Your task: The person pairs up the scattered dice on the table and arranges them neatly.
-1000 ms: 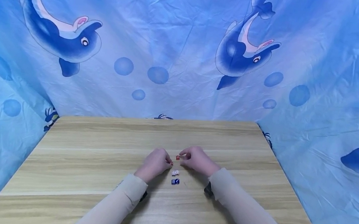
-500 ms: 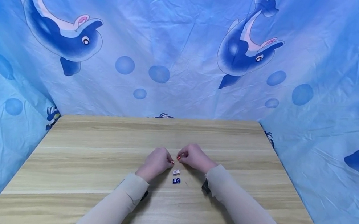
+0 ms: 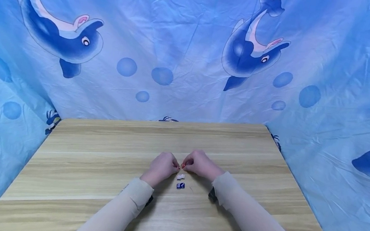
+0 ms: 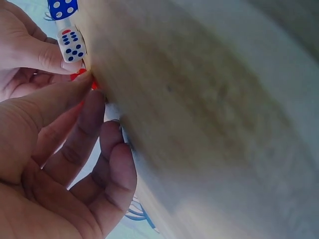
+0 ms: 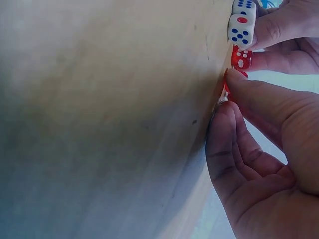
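Between the thumb and fingers of my left hand (image 3: 162,167) is a red die (image 3: 178,167), mostly covered by fingertips in the left wrist view. My right hand (image 3: 201,165) pinches a second red die (image 3: 183,165), close to the right of the first. In the right wrist view the left hand's red die (image 5: 242,57) shows white pips, just past my right thumb tip. Nearer to me, a pair of white dice (image 3: 180,177) sits side by side on the table. Below them lies a pair of blue dice (image 3: 180,186). Each pair stands close together.
The dice are on a light wood-grain table (image 3: 96,181). A blue curtain (image 3: 185,47) printed with dolphins and bubbles surrounds its back and sides. Dark wrist straps (image 3: 212,195) show beneath the pale sleeves (image 3: 246,210).
My right hand has taken hold of the red die that stood on the table and brought it nearer to the left one. The left hand has barely moved; the white and blue dice stay put.
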`<move>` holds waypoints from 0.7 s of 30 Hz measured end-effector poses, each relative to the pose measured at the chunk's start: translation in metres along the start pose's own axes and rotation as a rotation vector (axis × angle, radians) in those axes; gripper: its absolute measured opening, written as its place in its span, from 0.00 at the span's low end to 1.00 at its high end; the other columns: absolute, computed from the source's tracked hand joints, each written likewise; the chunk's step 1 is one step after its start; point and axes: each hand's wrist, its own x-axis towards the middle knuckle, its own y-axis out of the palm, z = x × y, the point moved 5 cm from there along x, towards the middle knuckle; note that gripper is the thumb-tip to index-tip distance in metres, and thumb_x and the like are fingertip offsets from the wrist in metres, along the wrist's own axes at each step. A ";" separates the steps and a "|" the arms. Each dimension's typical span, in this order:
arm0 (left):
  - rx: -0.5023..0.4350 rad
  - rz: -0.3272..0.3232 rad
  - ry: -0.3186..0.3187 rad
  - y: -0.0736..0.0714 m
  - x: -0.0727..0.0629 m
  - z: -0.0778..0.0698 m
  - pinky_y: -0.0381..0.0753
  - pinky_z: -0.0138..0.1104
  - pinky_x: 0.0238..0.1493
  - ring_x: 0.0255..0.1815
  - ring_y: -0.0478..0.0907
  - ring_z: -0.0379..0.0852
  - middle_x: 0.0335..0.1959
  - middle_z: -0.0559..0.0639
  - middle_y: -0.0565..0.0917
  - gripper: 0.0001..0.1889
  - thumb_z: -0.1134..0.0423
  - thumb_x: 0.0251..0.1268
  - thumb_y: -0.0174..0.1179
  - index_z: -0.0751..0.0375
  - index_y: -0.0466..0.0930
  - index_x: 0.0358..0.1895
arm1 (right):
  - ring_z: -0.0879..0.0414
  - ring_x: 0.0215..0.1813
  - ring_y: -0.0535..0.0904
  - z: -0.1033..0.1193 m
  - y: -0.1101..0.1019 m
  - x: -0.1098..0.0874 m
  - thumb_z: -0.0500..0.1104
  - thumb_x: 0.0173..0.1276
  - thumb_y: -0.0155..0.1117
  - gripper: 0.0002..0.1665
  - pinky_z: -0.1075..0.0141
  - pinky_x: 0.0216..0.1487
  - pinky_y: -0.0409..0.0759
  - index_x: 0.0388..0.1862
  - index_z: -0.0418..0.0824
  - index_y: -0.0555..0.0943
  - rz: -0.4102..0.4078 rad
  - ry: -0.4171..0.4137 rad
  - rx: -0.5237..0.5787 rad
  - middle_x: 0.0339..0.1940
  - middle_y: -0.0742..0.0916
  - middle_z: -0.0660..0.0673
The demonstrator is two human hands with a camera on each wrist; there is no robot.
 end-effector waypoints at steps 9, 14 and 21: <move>0.001 0.019 0.024 0.003 0.003 0.002 0.80 0.37 0.35 0.32 0.81 0.40 0.31 0.43 0.89 0.05 0.61 0.53 0.78 0.52 0.92 0.32 | 0.64 0.32 0.82 0.001 0.003 -0.003 0.37 0.61 0.77 0.07 0.67 0.41 0.81 0.38 0.43 0.90 0.012 -0.026 0.005 0.30 0.89 0.57; 0.002 0.027 0.033 0.003 0.003 0.002 0.80 0.37 0.36 0.32 0.82 0.40 0.31 0.42 0.89 0.05 0.61 0.53 0.78 0.52 0.92 0.32 | 0.65 0.31 0.82 -0.002 0.004 -0.003 0.37 0.61 0.78 0.06 0.67 0.40 0.81 0.37 0.44 0.91 0.007 -0.051 -0.001 0.28 0.88 0.60; -0.007 0.035 0.032 0.002 0.002 0.000 0.80 0.37 0.38 0.33 0.82 0.40 0.31 0.43 0.89 0.06 0.61 0.53 0.78 0.53 0.91 0.32 | 0.65 0.31 0.81 0.000 0.003 -0.004 0.38 0.61 0.78 0.06 0.67 0.40 0.80 0.38 0.44 0.91 0.005 -0.065 -0.010 0.27 0.87 0.60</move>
